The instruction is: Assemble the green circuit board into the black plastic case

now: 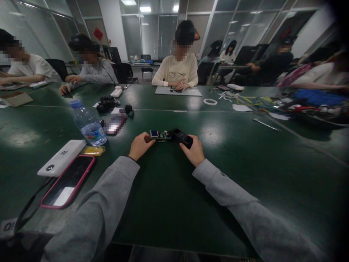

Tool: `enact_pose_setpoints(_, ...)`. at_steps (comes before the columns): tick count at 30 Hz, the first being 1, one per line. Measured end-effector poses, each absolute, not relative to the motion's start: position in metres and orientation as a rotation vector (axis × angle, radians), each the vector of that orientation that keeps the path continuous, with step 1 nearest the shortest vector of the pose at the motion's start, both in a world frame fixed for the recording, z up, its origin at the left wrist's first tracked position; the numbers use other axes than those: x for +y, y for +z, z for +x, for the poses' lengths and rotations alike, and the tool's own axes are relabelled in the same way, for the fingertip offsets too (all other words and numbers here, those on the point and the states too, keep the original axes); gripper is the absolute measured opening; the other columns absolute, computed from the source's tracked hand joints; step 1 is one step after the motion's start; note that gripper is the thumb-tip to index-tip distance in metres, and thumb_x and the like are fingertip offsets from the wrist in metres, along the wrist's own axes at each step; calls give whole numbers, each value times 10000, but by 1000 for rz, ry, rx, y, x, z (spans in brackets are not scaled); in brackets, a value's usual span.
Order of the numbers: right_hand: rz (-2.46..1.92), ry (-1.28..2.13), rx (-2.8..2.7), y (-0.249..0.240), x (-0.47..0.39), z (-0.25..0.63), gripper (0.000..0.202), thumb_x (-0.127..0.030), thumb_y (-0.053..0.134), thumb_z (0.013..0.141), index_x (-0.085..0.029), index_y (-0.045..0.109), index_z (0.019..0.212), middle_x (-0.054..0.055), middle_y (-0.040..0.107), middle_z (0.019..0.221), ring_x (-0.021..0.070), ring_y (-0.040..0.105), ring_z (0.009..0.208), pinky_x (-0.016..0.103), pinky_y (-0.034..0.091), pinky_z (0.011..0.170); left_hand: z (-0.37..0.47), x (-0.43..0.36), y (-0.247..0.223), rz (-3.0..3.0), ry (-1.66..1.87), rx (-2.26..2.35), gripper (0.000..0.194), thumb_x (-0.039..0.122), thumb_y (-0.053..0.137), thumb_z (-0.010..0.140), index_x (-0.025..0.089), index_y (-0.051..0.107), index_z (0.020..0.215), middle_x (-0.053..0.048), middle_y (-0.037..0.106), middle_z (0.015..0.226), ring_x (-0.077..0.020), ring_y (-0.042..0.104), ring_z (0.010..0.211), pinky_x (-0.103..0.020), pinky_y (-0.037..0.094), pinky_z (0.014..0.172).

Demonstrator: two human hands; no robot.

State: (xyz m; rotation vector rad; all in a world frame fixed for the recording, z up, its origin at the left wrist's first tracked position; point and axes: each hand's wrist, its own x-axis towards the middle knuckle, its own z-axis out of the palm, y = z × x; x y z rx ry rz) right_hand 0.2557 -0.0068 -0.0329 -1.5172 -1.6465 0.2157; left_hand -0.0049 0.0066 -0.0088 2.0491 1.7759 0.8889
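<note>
Over the middle of the green table (163,174), my left hand (140,146) is closed on the left end of a small green circuit board (163,136) that carries a little square screen (154,133). My right hand (195,150) grips a black plastic case (181,137) with a rectangular opening, fingers along its right end and thumb at the front. The case is tilted, and its left end meets or overlaps the board's right end; whether they are joined I cannot tell. Some of my fingers are hidden behind both things.
To my left are a water bottle (89,125), a white power bank (62,158), a pink-edged phone (68,182) and a yellow packet (94,151). A wrench (266,124), a white tape roll (210,102) and tangled cables (253,101) lie to the right. Across the table a person (178,69) works on a board.
</note>
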Motion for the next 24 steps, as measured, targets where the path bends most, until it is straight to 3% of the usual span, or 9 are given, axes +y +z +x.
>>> enact_pose_setpoints(24, -1521, 202, -1637, -34, -6, 255, 478, -435, 597, 737, -165, 491, 1117, 146, 581, 1070, 306, 541, 986, 494, 445, 833, -15, 19, -17, 1956, 861, 1571, 371, 464, 649, 732, 162, 630, 947, -14, 596, 713, -127, 509, 616, -249, 367, 549)
